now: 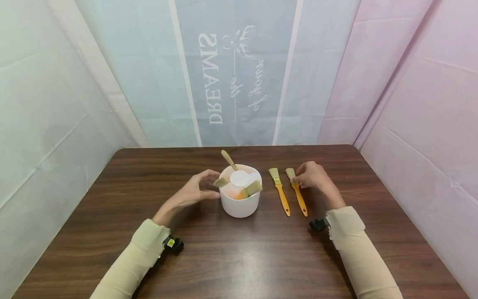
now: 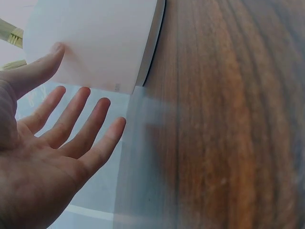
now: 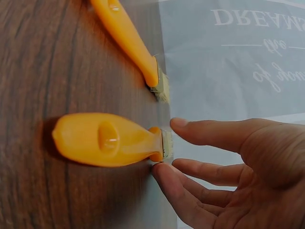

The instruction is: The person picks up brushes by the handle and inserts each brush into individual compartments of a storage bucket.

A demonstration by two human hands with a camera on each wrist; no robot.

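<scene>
From my end, the left hand (image 1: 194, 189) was spread wide at the left side of the white tub (image 1: 240, 209), thumb at its wall. The right brush (image 1: 300, 198) lay on the table (image 1: 209, 259) with its metal band between the right hand's (image 1: 315, 176) slightly parted thumb and fingers; couldn't tell if they touched. The other brush (image 1: 282, 198) lay just left, between that one and the tub.

"How do we hold our left hand (image 1: 194, 189)?"

"We hold its thumb (image 2: 40, 69) apart from four loosely spread fingers (image 2: 102, 147)."

"And our right hand (image 1: 315, 175)?"

"We bend its fingers gently, leaving a gap between thumb and index fingertip (image 3: 164, 172)."

"Our forearms (image 1: 364, 253)?"

"We stretch both forward, sleeved almost to the wrists, angled inward from either side."
</scene>
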